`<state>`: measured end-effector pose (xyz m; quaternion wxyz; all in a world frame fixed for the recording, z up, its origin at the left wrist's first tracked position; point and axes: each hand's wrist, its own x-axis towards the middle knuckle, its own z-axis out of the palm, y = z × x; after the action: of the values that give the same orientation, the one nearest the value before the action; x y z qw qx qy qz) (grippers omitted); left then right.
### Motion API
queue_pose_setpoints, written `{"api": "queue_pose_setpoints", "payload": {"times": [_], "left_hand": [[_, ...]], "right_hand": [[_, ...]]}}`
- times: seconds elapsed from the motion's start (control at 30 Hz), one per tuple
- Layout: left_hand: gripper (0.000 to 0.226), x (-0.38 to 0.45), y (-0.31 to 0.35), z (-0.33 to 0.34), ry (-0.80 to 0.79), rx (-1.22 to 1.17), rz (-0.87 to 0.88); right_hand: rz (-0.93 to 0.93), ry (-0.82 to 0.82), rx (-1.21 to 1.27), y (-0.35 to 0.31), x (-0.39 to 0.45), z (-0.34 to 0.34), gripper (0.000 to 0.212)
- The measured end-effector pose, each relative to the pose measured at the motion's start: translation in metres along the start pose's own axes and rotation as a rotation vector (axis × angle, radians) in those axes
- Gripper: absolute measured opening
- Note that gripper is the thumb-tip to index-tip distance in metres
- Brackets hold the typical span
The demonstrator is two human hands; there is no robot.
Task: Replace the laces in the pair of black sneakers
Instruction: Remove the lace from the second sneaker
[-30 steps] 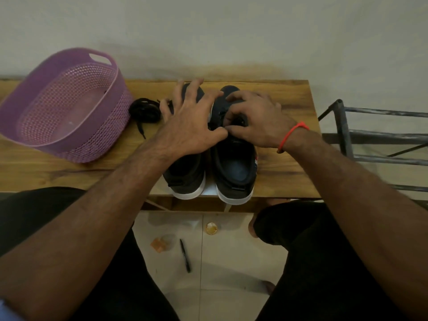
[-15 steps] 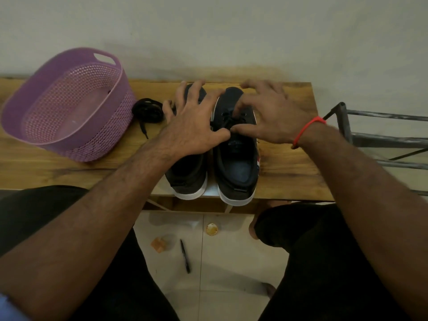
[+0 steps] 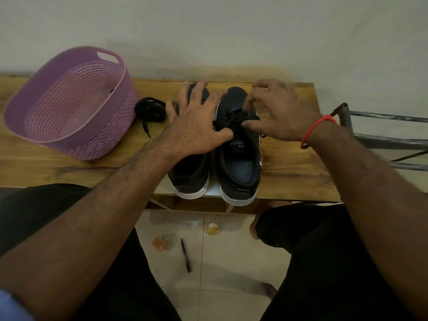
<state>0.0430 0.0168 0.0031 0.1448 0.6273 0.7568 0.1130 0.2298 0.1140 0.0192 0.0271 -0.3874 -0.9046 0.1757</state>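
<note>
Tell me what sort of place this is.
Probably a room in a home, perhaps an entryway: a wooden bench against a plain wall, a metal rack beside it, a purple plastic basket, and tiled floor underfoot.

Your left hand (image 3: 196, 126) lies spread, fingers straight, over the left black fabric sneaker with a white sole (image 3: 191, 172) on the wooden desk (image 3: 289, 172). Your right hand (image 3: 280, 112), wearing a red thread wristband (image 3: 316, 129), pinches the black lace (image 3: 234, 118) on the right black sneaker (image 3: 238, 158). Left of the sneakers lie a coiled black lace (image 3: 150, 110) and a purple perforated plastic basket (image 3: 71, 105).
</note>
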Motion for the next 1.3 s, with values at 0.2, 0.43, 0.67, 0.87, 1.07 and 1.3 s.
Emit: {"api": "queue_pose_setpoints", "payload": {"times": [0.2, 0.43, 0.67, 0.87, 1.07, 1.3], "left_hand": [[0.086, 0.001, -0.001, 0.001, -0.009, 0.011, 0.005], [0.087, 0.001, 0.001, 0.001, -0.016, 0.014, 0.001], [0.086, 0.0, 0.0, 0.0, -0.01, 0.015, 0.005], [0.087, 0.0, 0.0, 0.0, -0.016, 0.012, -0.002], [0.086, 0.0, 0.0, 0.001, -0.03, 0.02, -0.006], [0.088, 0.0, 0.0, 0.0, -0.03, 0.019, -0.01]], "right_hand": [[-0.083, 0.019, -0.012, -0.018, 0.001, 0.011, 0.013], [0.028, 0.019, 0.004, -0.007, 0.001, 0.003, 0.02], [0.016, 0.089, -0.021, -0.01, 0.006, 0.003, 0.011], [0.098, 0.099, 0.029, 0.006, 0.004, -0.006, 0.025], [-0.03, -0.007, -0.042, -0.015, 0.006, 0.013, 0.016], [0.124, 0.225, 0.134, 0.007, 0.006, -0.012, 0.028]]}}
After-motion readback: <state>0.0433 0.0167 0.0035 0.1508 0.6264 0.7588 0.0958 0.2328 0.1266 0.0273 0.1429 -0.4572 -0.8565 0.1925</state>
